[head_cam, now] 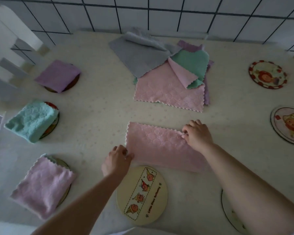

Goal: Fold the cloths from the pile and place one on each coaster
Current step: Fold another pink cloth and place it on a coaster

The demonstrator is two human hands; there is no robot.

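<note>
Pink and quilted, the cloth being folded (157, 146) lies as a long strip on the cream tablecloth (95, 102), in front of the person and just beyond a round cream coaster with a fruit strip (142, 195). The left hand (116, 160) pinches the strip's near left corner with curled fingers. The right hand (197, 134) pinches the right end, fingers bent round the scalloped edge.

Farther back sits the pile of cloths (166, 72): a pink one on top with one corner turned over, green and purple beneath, grey ones spread toward the tiled wall (159, 12).

Along the left side three coasters already carry folded cloths: a purple one (58, 76) farthest away, a green one (31, 120) in the middle, a pink one (42, 185) nearest.

On the right two bare coasters show printed pictures, one with a red-checked rim (267, 74) and one paler (288, 126) nearer the edge. Another coaster (231, 214) is partly hidden under the right forearm.
</note>
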